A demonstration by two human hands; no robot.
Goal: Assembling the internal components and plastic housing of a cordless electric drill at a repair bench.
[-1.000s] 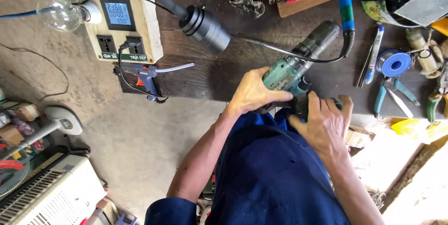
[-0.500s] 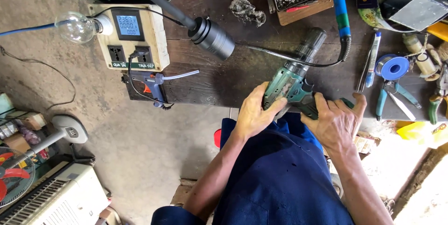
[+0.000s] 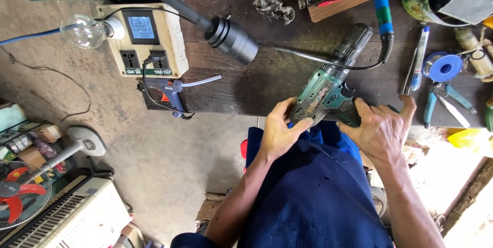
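Gripping the opened teal-green plastic cordless drill [image 3: 328, 86] at the bench edge, the left hand [image 3: 280, 132] is curling its fingers [image 3: 298, 123] around the rear of the casing, thumb and fingertips closed on the shell where the innards are showing. The right hand [image 3: 382, 130] is wrapping the black handle, fingers partly spread, thumb lifted toward one o'clock; how firmly it is clamping I cannot tell. The drill is lying tilted on the dark wooden workbench [image 3: 287, 81], its black chuck pointing to one o'clock, its body hanging over the person's blue-clad lap.

A thin black cable [image 3: 308, 59] is running across the bench just beyond the chuck, at twelve o'clock from the hands, so the tool is likely to snag it if it is being pushed forward. With the shell open, small parts are liable to be dropping off the edge onto the concrete floor [image 3: 154, 150]. At ten o'clock a blue and orange glue gun [image 3: 172, 91] is sitting plugged into a cream socket box with a digital meter [image 3: 141, 40], with a clear glass bulb [image 3: 84, 31] beside it; a tugged lead could be dragging these. At three o'clock teal-handled pliers [image 3: 436, 99] and a blue spool of solder wire [image 3: 442, 66] are lying near the right hand, within reach of a careless elbow
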